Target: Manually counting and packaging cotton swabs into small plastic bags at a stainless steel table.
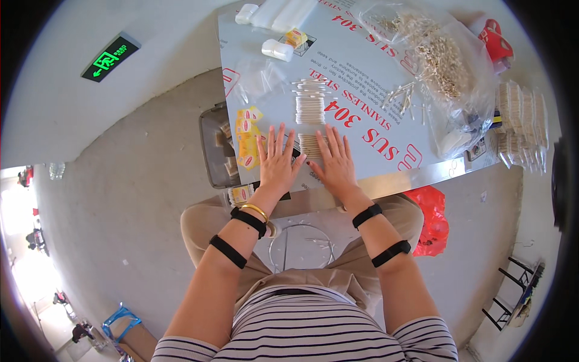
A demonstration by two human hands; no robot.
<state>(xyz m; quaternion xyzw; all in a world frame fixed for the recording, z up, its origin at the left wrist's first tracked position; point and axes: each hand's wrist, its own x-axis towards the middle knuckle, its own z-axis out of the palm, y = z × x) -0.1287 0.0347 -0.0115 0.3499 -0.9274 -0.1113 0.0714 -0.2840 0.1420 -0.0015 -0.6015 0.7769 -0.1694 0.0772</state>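
Note:
My left hand [277,168] lies with its fingers spread on the table, just left of a neat row of cotton swabs [310,110]. My right hand [335,171] is spread the same way on the other side. Between the two hands is the near part of the swabs [311,145], laid side by side, with fingertips of both hands at its edges. Neither hand grips anything. Yellow printed cards [248,142] lie beside my left hand. A filled swab packet [240,193] sits at the near table edge, close to my left wrist.
The table [374,72] has a printed film cover. Loose swabs [403,99] lie near a large clear bag of swabs [446,63]. Stacked swab packets [522,117] stand far right. Clear sleeves [283,13] are at the back. A grey bin [211,145] stands left; a red bag [431,220] hangs below.

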